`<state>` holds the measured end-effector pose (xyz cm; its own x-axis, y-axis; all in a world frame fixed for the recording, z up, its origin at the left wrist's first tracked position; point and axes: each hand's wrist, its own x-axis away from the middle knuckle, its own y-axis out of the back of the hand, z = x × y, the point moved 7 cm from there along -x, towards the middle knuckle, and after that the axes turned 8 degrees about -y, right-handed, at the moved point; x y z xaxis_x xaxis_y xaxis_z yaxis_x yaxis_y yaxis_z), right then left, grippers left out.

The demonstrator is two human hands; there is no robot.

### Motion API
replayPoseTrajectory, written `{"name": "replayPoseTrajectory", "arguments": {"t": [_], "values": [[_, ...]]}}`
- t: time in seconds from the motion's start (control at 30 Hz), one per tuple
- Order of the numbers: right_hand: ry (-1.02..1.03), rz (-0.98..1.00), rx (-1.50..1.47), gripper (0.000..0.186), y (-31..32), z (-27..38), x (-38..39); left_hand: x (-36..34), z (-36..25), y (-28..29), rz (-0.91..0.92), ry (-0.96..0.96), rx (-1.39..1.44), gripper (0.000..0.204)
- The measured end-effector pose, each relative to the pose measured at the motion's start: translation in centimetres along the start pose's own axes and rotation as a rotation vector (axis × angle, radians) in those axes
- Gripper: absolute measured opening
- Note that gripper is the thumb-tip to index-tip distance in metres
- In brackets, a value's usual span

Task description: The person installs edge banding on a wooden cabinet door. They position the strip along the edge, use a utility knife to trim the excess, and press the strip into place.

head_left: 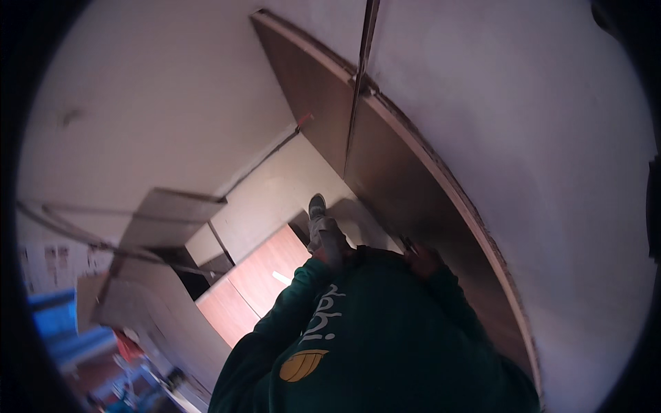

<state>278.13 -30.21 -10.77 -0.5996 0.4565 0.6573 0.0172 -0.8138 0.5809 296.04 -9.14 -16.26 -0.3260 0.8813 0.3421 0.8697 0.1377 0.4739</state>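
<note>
My right hand point(425, 261) is low beside my body, next to a tall brown panel point(420, 186). Its fingers look closed around a small dark object point(407, 242) whose kind I cannot make out. My left hand point(321, 254) is down by my leg at the end of a green sleeve; shadow and the trouser leg hide its fingers. Another brown panel point(313, 86) stands beyond the first, with a dark narrow gap between them. Both stand along the pale wall point(551, 172).
My shoe point(317, 205) is on the pale floor point(275, 175). Light wood-coloured boards point(268, 265) are at the left, with a small white strip point(281, 278) on them. Farther left are a grey-brown board point(169, 220), a blue item point(55, 320) and assorted clutter.
</note>
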Motion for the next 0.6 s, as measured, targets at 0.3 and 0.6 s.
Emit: {"name": "replayPoseTrajectory", "arguments": {"t": [0.3,0.6], "values": [[-0.251,0.001,-0.006,0.066,-5.4,1.1,-7.4,-5.9,3.9,8.3,0.308,-0.628,-0.188,0.032],[-0.019,0.048,-0.072,0.064,-12.7,-1.1,-7.6,-4.4,1.2,10.3,0.576,-0.493,-0.203,0.044]]}}
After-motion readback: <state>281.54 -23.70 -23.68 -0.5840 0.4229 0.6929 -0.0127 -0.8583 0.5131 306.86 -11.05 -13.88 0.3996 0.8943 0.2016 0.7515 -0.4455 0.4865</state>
